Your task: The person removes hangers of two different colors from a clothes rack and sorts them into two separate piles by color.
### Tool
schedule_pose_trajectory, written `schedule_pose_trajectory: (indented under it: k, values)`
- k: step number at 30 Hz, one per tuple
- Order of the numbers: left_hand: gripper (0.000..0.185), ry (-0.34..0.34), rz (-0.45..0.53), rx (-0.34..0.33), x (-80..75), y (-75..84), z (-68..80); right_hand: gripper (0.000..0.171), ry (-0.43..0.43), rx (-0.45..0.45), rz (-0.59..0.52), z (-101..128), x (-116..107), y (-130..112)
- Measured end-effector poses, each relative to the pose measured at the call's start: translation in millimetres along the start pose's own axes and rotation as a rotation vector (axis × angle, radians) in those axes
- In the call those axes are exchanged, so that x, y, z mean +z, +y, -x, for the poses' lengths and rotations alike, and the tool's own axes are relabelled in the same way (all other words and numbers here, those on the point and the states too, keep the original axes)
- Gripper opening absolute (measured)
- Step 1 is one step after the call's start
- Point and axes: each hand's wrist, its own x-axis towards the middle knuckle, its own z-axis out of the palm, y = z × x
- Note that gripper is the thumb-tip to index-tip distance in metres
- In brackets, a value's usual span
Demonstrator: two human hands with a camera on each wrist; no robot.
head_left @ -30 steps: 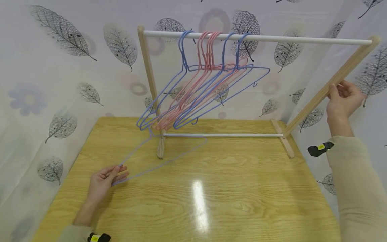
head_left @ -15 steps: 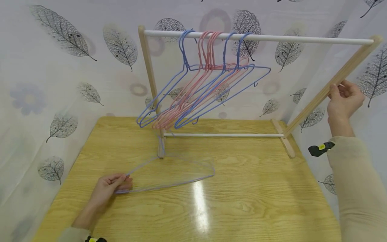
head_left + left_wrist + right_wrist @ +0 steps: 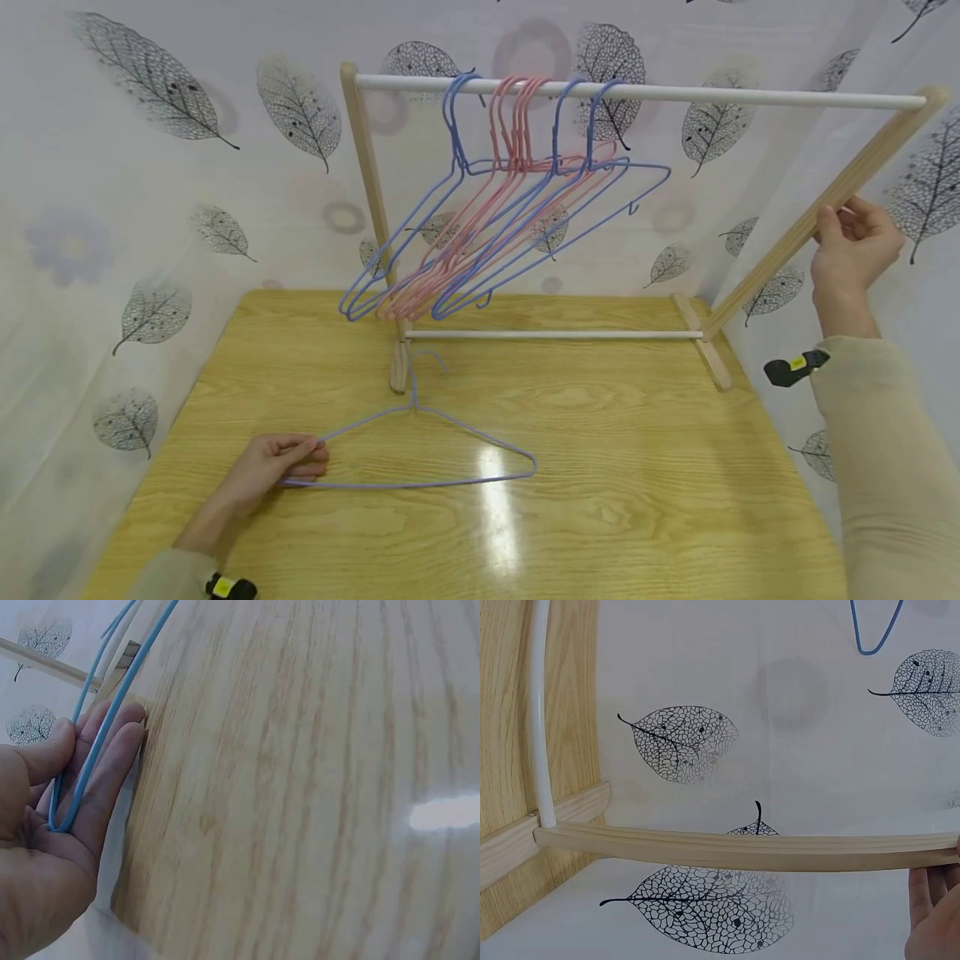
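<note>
My left hand (image 3: 266, 468) holds a blue wire hanger (image 3: 405, 486) by one end, low over the table. Its hook points away toward the rack, and its flat bar faces me. In the left wrist view the bent corner of the hanger lies in the palm, with thumb and fingers on the wire. My right hand (image 3: 855, 246) grips the right wooden post of the clothes rack (image 3: 825, 221). Part of that hand and the post show in the right wrist view. From the rack's white top rail (image 3: 712, 95) hang several blue hangers (image 3: 551, 258) and pink hangers (image 3: 450, 267).
The rack's feet (image 3: 399, 367) stand on the wood-grain table (image 3: 600, 475) near its back edge. A lower white bar (image 3: 555, 335) joins the posts. Behind and at the sides hangs a pale leaf-patterned curtain (image 3: 292, 217).
The hanger in my left hand has swung down and toward me, its hook now showing below the rack's hangers. The left hand has come slightly nearer and right. The right hand has stayed put.
</note>
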Motion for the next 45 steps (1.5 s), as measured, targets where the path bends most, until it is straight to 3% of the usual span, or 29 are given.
schedule_pose_trajectory:
  k: [9,15,18,21,25,31,35,39,45]
  values:
    - [0.042,0.028,-0.027,-0.034,-1.7,0.2,-6.7,0.028,0.003,-0.007,0.002,0,2,0]
    - [0.036,0.133,-0.006,0.003,-1.1,2.1,-6.4,0.026,0.002,-0.011,-0.005,3,2,-1]
    - [0.044,0.203,-0.068,0.025,-0.4,6.6,-6.0,0.025,0.006,-0.008,-0.012,4,3,-2]
    - [0.052,0.276,-0.215,0.034,-0.5,13.5,-5.7,0.025,0.008,-0.01,-0.013,6,3,-3]
    - [0.053,0.308,-0.335,0.067,-3.9,23.9,-6.1,0.025,0.005,-0.017,-0.01,5,3,-3]
    - [0.046,0.277,-0.224,0.233,-5.3,48.6,-15.3,0.025,0.01,-0.025,-0.009,1,1,1]
    - [0.03,0.237,-0.135,0.364,-1.4,75.8,-25.0,0.025,0.018,-0.021,0.004,0,0,2]
    - [0.027,0.211,-0.093,0.478,5.0,106.0,-34.8,0.025,0.017,-0.019,0.006,0,0,3]
    - [0.027,0.195,-0.082,0.572,18.3,145.9,-46.3,0.024,0.022,-0.027,0.006,-1,-1,5]
